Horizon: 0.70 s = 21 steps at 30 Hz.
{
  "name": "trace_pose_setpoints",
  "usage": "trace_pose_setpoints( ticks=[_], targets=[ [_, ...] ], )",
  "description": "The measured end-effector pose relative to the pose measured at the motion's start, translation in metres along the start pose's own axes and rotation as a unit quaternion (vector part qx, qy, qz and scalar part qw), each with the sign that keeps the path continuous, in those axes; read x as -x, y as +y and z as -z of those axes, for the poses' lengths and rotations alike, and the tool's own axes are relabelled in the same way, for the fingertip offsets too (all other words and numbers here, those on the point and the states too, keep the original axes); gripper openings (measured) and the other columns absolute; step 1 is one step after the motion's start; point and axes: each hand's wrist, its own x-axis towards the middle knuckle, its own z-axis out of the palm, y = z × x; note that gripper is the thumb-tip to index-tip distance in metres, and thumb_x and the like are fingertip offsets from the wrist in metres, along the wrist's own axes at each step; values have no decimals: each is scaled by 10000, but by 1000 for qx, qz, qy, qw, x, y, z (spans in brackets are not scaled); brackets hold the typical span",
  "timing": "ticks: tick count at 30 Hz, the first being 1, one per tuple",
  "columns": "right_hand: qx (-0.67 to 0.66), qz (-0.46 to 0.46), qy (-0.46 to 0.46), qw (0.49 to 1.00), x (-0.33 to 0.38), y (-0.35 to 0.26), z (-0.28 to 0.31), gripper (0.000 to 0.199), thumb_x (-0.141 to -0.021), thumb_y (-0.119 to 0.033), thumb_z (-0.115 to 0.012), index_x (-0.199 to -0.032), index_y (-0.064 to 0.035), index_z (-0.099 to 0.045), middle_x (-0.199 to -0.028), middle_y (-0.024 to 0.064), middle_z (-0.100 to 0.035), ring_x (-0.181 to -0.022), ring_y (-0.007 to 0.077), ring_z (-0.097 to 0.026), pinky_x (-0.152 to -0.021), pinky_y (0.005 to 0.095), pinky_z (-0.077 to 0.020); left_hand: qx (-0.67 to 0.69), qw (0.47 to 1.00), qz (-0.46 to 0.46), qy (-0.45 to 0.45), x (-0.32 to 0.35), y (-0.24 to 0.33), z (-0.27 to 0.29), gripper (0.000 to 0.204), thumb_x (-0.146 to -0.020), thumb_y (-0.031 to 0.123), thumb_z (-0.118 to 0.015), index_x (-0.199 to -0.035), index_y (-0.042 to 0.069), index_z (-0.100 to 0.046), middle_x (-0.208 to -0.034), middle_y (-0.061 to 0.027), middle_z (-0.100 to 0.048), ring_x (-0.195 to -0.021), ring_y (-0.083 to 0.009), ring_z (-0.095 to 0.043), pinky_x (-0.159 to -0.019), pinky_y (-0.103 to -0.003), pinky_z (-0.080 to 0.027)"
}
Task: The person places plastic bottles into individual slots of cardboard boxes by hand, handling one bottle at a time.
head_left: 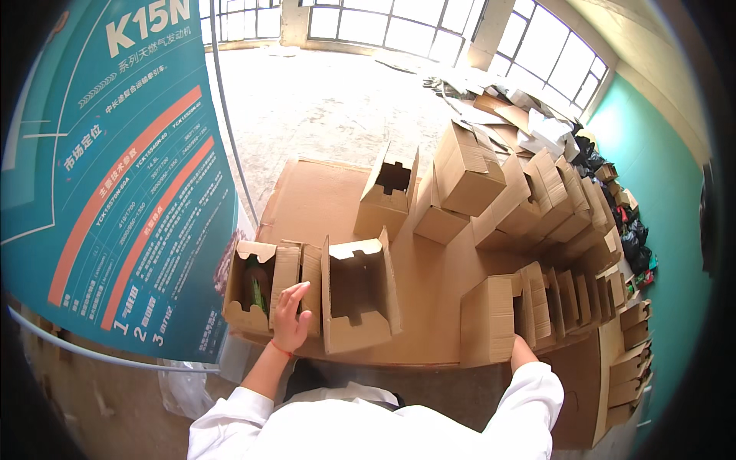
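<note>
We find the left hand (pixel 290 320) loosely open, seemingly empty, between the left box (pixel 246 313) and middle box (pixel 359 331), nearer both than the right hand (pixel 523 352), whose grip at the right box (pixel 487 320) we cannot tell.

L hand (pixel 290 325) w/ fingers (pixel 292 295) loosely extended fwd, R hand (pixel 523 352) partly hidden

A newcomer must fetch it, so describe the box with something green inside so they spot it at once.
Find the tall teal banner at the left, then the brown tabletop beside it. At its near-left corner, just left of the person's left hand, stands an open cardboard box. Unlike the wider box right of that hand, it shows something green inside.
</note>
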Motion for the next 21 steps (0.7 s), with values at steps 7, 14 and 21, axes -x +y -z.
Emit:
trace_pose_setpoints(
  ticks=[7, 14, 21],
  targets=[
    [-14, 32, 9, 999, 3, 9, 16, 346, -892, -283, -611, -1065, 12, -661, -968, 84, -691, -873, 183, -640, -743, 372, -510, -13, 1000, -14, 19, -2, 2, -5, 454, -968, 344, -482, -1263, 4, -542, -1182, -175, -583, -1092, -342, -550, -955, -400, -426],
    [-27, 99, 44, 994, -17, -3, 19, 362, -891, -293, -606, -1079, 12, -658, -969, 85, -694, -869, 189, -645, -744, 378, -509, -34, 999, -6, 12, -1, -1, -1, 473, -958, 365, -500, -1279, 19, -533, -1212, -169, -577, -1116, -342, -545, -958, -405, -426],
    [335, 249, 209, 884, 59, -93, -52, 338, -798, -164, -677, -1072, 33, -654, -973, 164, -687, -858, 285, -651, -762, 381, -490, -49, 997, -8, -51, -16, 21, 2, 700, -866, 466, -618, -1392, 50, -416, -1331, -162, -506, -1225, -341, -480, -1060, -425, -340]
  ],
)
